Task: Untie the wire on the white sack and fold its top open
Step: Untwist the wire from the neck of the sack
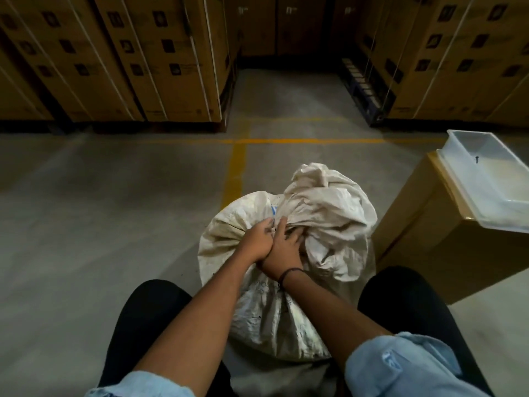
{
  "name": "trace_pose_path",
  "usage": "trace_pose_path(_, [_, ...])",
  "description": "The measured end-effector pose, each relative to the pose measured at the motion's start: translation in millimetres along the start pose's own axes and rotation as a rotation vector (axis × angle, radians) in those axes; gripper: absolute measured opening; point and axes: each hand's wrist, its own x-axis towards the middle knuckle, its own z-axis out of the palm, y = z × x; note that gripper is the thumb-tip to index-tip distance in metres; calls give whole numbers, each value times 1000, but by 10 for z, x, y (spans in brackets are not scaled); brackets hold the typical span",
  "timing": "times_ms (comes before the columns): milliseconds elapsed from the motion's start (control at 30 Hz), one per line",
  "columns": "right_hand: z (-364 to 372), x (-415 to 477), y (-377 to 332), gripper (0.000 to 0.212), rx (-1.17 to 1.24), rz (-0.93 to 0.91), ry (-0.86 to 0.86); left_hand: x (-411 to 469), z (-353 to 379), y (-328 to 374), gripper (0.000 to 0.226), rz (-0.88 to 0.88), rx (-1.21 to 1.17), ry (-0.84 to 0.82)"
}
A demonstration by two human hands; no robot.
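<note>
Your white sack (274, 296) stands on the floor between your knees; both hands meet at its cinched neck, left hand (257, 239) just left of it, right hand (286, 245) on it, fingers curled into the gathers; the wire is hidden; the loose top flops beyond the neck, away from you.

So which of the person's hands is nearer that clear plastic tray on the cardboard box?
The right. The right hand rests on the white sack's tied neck, on the side toward the clear plastic tray. The left hand presses against it on the far side, further from the tray.
</note>
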Motion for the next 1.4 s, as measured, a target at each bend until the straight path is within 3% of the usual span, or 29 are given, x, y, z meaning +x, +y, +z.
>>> trace_pose_path(133, [-116,240,-30,114,4,-185,92,16,-163,98,45,35,-28,281])
trace_pose_path(233, [-101,382,56,104,-222,-444,18,-46,-243,195,43,235,63,454])
trace_pose_path(300, [-62,428,128,101,-314,-520,-75,-61,-267,236,41,393,155,508])
trace_pose_path(367, [-22,420,165,90,-303,-505,-159,-28,-247,255,47,539,246,450])
trace_pose_path(433, [-3,372,167,73,-358,-482,-209,44,-175,235,58,617,316,290])
trace_pose_path(533, [52,232,163,64,-374,-524,-174,187,-96,121,66,413,364,28])
trace_pose_path(600, [157,86,162,60,-362,-561,-69,283,-83,17,66,302,427,-52])
trace_pose_path(667, [290,-89,154,59,-313,-433,32,357,-88,-41,66,248,408,-85])
trace_pose_path(733, [366,-212,124,61,-149,-173,90,397,-113,-45,69,174,292,-95])
trace_pose_path(800, [419,-246,107,72,-69,-16,130,402,-133,-44,73,123,201,-82])
trace_pose_path(900, [459,-214,67,91,-53,21,192,368,-145,-35,72,131,188,-67])
trace_pose_path(1100, [386,-5,-65,95,31,134,323,272,-266,-115,73,129,125,-103])
trace_pose_path(1167, [363,70,-120,100,129,88,312,228,-337,-157,71,129,86,-100])
trace_pose_path(1233, [373,109,-141,108,172,-47,253,170,-402,-164,66,136,69,-25])
trace_pose_path(1300, [424,130,-109,111,66,-166,153,82,-490,-108,54,214,131,203])
trace_pose_path(1400, [498,143,-51,100,-269,-320,51,-79,-625,97,28,610,199,557])
